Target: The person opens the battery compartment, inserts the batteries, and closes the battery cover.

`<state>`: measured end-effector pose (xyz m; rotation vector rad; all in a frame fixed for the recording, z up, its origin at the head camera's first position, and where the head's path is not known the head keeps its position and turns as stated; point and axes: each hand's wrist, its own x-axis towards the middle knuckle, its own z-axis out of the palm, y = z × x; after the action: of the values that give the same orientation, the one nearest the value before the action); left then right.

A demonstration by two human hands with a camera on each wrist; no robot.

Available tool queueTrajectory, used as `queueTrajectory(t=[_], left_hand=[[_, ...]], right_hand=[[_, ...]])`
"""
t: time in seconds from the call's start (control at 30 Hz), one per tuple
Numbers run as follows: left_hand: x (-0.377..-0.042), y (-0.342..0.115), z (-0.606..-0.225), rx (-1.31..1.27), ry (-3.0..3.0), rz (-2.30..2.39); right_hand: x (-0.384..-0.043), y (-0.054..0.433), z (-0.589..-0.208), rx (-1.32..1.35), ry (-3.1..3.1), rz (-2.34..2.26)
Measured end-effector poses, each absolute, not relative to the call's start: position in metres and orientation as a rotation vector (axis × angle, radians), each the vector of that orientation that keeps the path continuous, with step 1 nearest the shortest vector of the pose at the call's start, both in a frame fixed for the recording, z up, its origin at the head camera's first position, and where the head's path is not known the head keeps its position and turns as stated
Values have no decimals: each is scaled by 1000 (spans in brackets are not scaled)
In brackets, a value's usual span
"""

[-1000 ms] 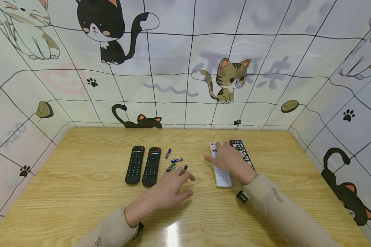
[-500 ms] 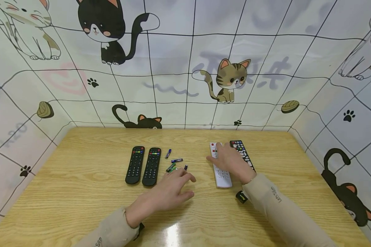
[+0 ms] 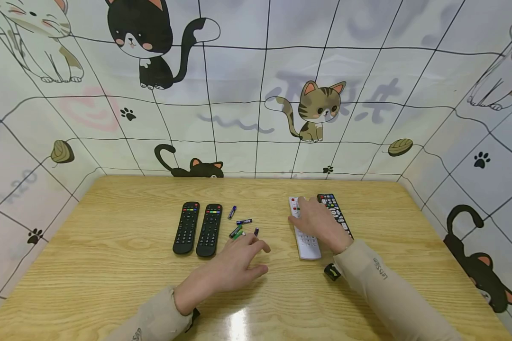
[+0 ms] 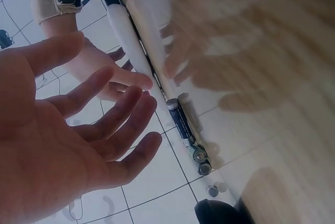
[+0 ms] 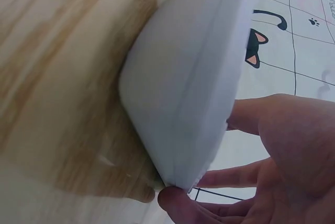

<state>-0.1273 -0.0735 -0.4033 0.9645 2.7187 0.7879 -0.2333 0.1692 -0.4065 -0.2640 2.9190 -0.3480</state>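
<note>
A white remote control [image 3: 308, 247] lies on the table under my right hand [image 3: 318, 223]. In the right wrist view, a fingertip touches one edge of the remote and the thumb reaches to the opposite side, its tip partly hidden; the hand spans and grips it. My left hand [image 3: 234, 265] hovers palm down with fingers relaxed and apart, holding nothing. Just beyond its fingertips lie several small batteries [image 3: 244, 221], one a blue-black battery [image 4: 180, 122] clear in the left wrist view. A black remote with white buttons [image 3: 334, 209] sits right of the white one, partly behind the right hand.
Two matching black remotes [image 3: 186, 228] lie side by side on the left of the wooden table [image 3: 111, 265]. A cat-patterned sheet [image 3: 239, 109] rises behind the table's back edge and along both sides.
My right thumb has drawn inward toward the white remote's left edge, and the remote's near end has shifted very slightly. The left hand has barely moved.
</note>
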Motion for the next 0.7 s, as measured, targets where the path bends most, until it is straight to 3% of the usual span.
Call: queueTrajectory(t=[0.7], left_hand=[[-130, -68, -403, 935, 2687, 788]], right_hand=[[-226, 171, -397, -299, 2938, -544]])
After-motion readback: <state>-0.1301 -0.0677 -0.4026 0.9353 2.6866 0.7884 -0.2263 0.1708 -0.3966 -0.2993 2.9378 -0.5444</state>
